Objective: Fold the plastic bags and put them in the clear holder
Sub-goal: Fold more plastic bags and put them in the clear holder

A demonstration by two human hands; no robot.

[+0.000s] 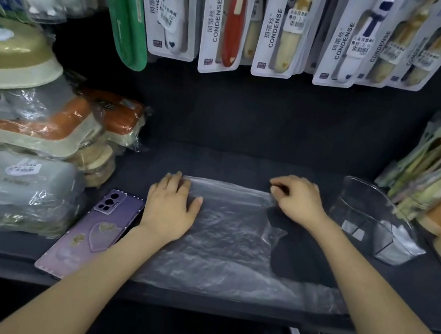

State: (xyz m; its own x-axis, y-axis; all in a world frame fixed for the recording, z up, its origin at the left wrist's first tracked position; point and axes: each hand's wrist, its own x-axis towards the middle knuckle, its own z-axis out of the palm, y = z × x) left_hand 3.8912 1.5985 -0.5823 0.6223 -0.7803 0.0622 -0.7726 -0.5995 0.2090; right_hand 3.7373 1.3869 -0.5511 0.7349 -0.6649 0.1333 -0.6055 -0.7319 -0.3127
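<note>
One plastic bag (232, 227) by the shelf's (218, 137) front edge: left hand (169, 205), grip wide, pins it; right hand (296, 199) pinches its far edge, likely to fold.

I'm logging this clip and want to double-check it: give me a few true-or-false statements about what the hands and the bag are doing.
The left hand lies flat on the plastic bag. True.
The right hand rests inside the clear holder. False: it pinches the bag's far edge.
A purple phone lies left of the bag. True.
The bag is rolled into a ball. False: it lies spread out on the shelf.
</note>
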